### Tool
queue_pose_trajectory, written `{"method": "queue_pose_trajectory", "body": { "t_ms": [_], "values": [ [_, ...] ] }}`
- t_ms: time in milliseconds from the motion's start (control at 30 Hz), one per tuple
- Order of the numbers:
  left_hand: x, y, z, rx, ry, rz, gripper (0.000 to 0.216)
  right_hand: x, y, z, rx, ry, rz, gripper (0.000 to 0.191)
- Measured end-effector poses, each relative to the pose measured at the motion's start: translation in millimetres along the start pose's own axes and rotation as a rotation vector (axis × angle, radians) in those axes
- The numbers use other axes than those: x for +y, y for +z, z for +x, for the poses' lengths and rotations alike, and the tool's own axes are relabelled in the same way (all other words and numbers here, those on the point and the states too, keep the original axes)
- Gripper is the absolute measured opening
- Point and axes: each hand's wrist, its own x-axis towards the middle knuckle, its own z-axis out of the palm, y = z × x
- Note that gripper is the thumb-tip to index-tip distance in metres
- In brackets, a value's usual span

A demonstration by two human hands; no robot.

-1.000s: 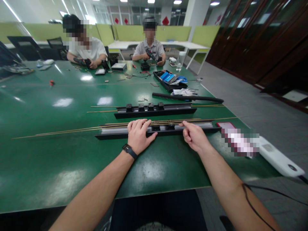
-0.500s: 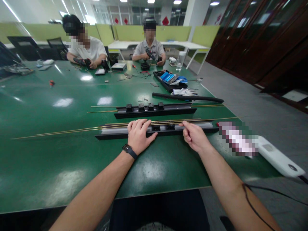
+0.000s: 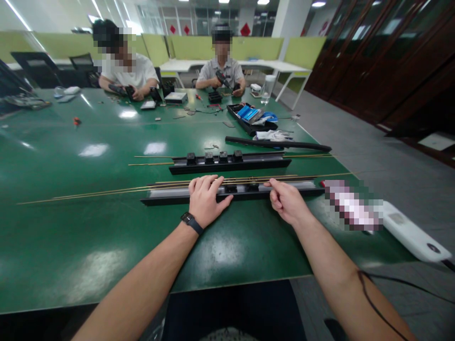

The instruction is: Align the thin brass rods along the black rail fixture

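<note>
A long black rail (image 3: 170, 195) with a silver channel lies across the green table (image 3: 88, 237) just ahead of me. My left hand (image 3: 205, 201), a dark watch on its wrist, rests flat on the rail's middle with fingers stretched out. My right hand (image 3: 287, 201) sits at the rail further right, fingers curled and the forefinger and thumb pinched at thin brass rods (image 3: 88, 194) that run along the rail's far side. What the pinch holds is too small to make out. A second black rail (image 3: 249, 164) with several black blocks lies parallel behind.
A long black strip (image 3: 284, 143) and a black tray (image 3: 249, 121) of blue items lie beyond. A white device (image 3: 412, 234) sits at the table's right corner. Two people work at the far side, holding dark tools. The table's edge runs close to my body.
</note>
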Motion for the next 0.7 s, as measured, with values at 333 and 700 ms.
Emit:
{"method": "queue_pose_trajectory", "body": {
  "t_ms": [333,700],
  "values": [
    [-0.2,-0.1,-0.2,-0.010,-0.009,-0.004,0.049,-1.5,0.3,0.2,0.031,0.019,0.014,0.032],
    [0.1,-0.1,0.2,-0.006,-0.007,0.012,0.050,2.4,-1.6,2.9,0.026,0.023,0.008,0.033]
  ]
}}
